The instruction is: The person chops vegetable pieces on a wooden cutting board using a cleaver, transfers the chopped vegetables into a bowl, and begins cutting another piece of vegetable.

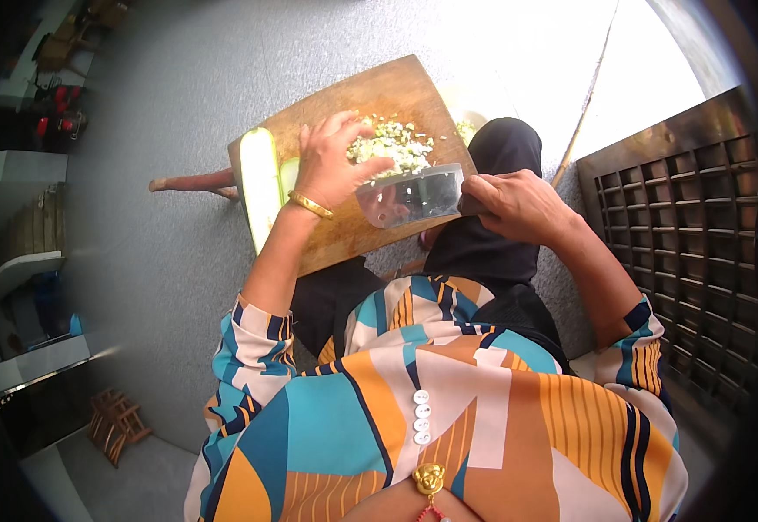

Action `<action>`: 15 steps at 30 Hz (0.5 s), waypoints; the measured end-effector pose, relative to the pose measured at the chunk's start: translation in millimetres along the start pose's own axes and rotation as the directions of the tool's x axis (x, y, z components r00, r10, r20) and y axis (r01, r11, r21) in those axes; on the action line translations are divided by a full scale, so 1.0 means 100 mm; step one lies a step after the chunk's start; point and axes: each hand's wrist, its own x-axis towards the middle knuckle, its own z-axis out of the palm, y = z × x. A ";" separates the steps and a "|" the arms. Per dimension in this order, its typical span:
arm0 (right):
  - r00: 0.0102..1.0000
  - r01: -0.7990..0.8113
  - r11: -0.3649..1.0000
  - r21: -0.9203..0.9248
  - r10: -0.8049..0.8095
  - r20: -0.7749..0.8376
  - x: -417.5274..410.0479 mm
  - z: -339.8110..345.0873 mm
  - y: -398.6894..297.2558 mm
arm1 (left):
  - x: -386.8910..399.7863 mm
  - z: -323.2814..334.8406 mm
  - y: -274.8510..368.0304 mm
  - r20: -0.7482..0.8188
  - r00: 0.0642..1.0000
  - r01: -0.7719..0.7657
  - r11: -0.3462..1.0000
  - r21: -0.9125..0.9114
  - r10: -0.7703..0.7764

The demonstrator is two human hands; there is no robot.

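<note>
My right hand (522,205) grips the handle of a broad metal cleaver (411,196), whose blade lies over the near right part of a wooden cutting board (326,245). Finely chopped pale green vegetable (395,147) is heaped on the board just beyond the blade. My left hand (336,156) is at the left side of the heap, fingers spread and curved around its edge; whether it holds any pieces I cannot tell. A long, pale green cut vegetable piece (258,183) lies along the board's left edge. A shorter piece (289,176) is beside it, partly hidden by my left hand.
Behind my right knee, a pale container (473,124) with green bits is partly visible. A reddish wooden leg (193,181) sticks out left of the board. At right stands a dark lattice panel (685,228); a thin stick (587,104) lies near it. A small wooden chair (116,424) is at lower left.
</note>
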 end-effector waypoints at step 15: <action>0.999 0.034 0.995 -0.096 -0.034 0.001 0.16 -0.04 -0.05 | 0.23 0.38 -0.09 0.345 0.924 0.084 0.967 0.241 -0.167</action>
